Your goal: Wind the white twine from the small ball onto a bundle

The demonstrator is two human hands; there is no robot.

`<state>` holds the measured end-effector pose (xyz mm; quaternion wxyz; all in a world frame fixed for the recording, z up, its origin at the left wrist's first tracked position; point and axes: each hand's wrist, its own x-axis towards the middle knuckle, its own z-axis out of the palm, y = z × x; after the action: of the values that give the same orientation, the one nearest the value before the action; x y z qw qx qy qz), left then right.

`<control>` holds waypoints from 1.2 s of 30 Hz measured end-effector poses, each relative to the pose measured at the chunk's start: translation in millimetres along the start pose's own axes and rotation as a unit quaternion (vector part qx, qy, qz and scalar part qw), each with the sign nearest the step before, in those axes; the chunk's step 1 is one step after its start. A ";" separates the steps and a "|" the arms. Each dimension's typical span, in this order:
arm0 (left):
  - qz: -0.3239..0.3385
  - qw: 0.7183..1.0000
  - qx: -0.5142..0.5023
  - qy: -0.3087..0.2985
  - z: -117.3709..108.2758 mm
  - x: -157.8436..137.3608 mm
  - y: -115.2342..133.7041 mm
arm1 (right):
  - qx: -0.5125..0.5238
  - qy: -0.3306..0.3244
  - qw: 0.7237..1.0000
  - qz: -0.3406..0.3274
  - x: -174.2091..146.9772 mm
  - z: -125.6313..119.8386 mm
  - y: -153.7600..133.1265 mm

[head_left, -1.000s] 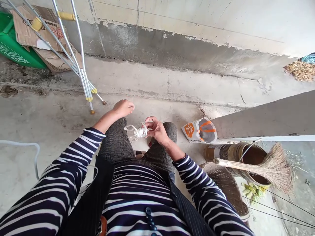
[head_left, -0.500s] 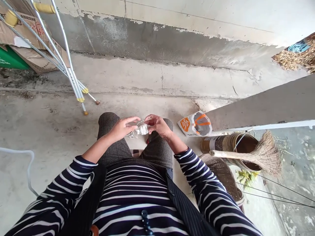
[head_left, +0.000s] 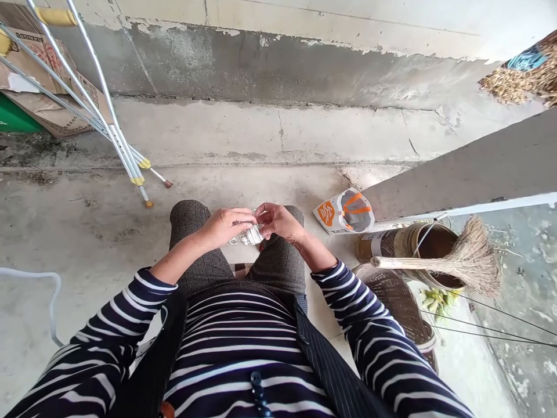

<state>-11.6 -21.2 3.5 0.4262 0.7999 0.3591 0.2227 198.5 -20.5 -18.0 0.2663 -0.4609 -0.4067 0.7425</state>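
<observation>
A small wound bundle of white cord (head_left: 251,235) is between my two hands, above the gap between my knees. My right hand (head_left: 281,223) pinches the bundle at its right side with thumb and fingers. My left hand (head_left: 226,226) reaches over the bundle from the left, fingers together and tips close to the right fingertips; it seems closed on a strand, though the thumb side is partly hidden. A loose loop of cord hangs below the left fingers.
A pair of crutches (head_left: 115,130) leans by cardboard boxes (head_left: 52,75) at the left. To the right are a white and orange bag (head_left: 331,213), a bucket (head_left: 424,232), a straw broom (head_left: 472,261) and a dark woven basket (head_left: 391,296). A wall (head_left: 261,69) runs ahead.
My left hand has moved right, its fingers closing in over the cord bundle toward the right hand. The right hand stays at the bundle. The view has shifted slightly.
</observation>
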 end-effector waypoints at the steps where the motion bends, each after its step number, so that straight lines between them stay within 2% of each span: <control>1: 0.012 1.000 0.013 0.001 0.1 -0.3 0.2 | -0.003 -0.003 1.000 -0.002 -0.1 0.7 -0.3; 6: 0.081 0.992 0.095 -0.004 -2.5 -2.1 7.3 | -0.008 -0.008 1.000 -0.022 -0.4 4.8 -0.4; 10: 0.099 0.986 0.135 0.008 -8.4 -2.2 17.3 | -0.022 0.001 0.999 -0.046 -1.3 7.2 -3.0; 14: 0.069 0.987 0.146 0.000 -14.2 0.8 20.1 | -0.089 0.013 0.993 -0.080 -2.4 8.1 -9.6; 18: 0.017 0.986 0.163 -0.029 -17.1 5.9 12.8 | -0.228 0.040 0.962 -0.144 -3.9 9.5 -15.0; 20: -0.011 0.984 0.169 -0.052 -18.4 8.3 10.9 | -0.261 0.033 0.952 -0.155 -4.4 10.2 -15.3; 25: -0.075 0.979 0.150 -0.113 -25.7 13.3 20.4 | -0.196 -0.065 0.974 -0.095 -4.0 8.5 -13.3; 28: -0.069 0.982 0.129 -0.120 -30.6 16.1 25.3 | -0.139 -0.093 0.983 -0.076 -4.9 6.5 -14.0; 32: -0.016 0.990 0.090 -0.103 -31.0 18.7 18.2 | -0.098 -0.094 0.987 -0.084 -8.3 7.1 -13.9; 36: -0.021 0.991 0.072 -0.108 -27.6 18.6 8.6 | -0.068 -0.071 0.992 -0.084 -13.3 11.4 -10.0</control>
<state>-14.7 4.1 26.5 0.4078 0.8403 0.3431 0.0998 194.2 -29.6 -0.4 0.2662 -0.3878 -0.5112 0.7194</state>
